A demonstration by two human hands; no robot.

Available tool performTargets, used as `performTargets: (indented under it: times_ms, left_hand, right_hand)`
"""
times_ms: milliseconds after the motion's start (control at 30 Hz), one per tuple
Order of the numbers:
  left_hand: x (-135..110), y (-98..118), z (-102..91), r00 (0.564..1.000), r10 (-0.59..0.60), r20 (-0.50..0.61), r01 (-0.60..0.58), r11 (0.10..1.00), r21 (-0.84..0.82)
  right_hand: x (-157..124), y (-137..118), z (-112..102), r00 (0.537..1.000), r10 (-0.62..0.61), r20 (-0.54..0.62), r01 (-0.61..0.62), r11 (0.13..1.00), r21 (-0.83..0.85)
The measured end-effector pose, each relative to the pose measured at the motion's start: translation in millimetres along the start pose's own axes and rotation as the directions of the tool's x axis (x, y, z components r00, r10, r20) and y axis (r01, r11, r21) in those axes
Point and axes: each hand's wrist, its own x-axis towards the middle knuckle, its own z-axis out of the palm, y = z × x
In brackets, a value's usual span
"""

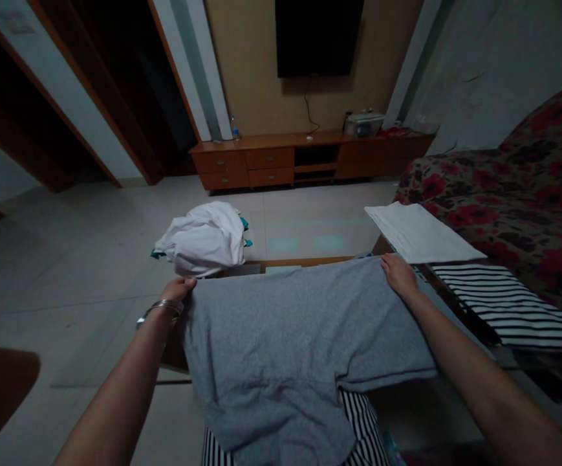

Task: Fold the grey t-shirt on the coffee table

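Our left hand and right hand, both closed, pinch the far edge of a plain grey fabric garment; we hold it rightward of the rumpled white cloth bundle.

Wall-mounted television above a wooden cabinet bearing a bottle and box; floral sofa, right.

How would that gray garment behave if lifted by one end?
The gray garment would probably droop, since its near part already slumps in loose folds. Its matte surface, gripped at the far edge by the left hand and right hand, suggests it isn't slippery.
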Motion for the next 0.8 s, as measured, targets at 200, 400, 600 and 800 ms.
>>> performTargets:
  times_ms: [200, 400, 600, 800]
  left_hand:
    - [3, 0, 17.8, 0.979, 0.0, -0.203, 0.063, 0.951, 0.302]
    - [-1, 9, 17.7, 0.979, 0.096, -0.181, -0.002, 0.887, 0.462]
    - [-27, 20, -1.9, 0.956, 0.208, -0.209, -0.094, 0.887, 0.451]
    - [-89, 92, 41.5, 0.798, 0.592, -0.112, -0.471, 0.729, 0.497]
  right_hand:
    - [-2, 15, 12, 0.999, -0.035, -0.028, 0.033, 0.997, -0.074]
    - [-4, 17, 14, 0.993, -0.097, -0.068, 0.09, 0.992, -0.092]
    - [0, -10, -10, 0.997, 0.058, -0.056, -0.058, 0.998, -0.001]
    - [5, -189, -31, 0.988, -0.156, -0.024, 0.157, 0.957, 0.243]
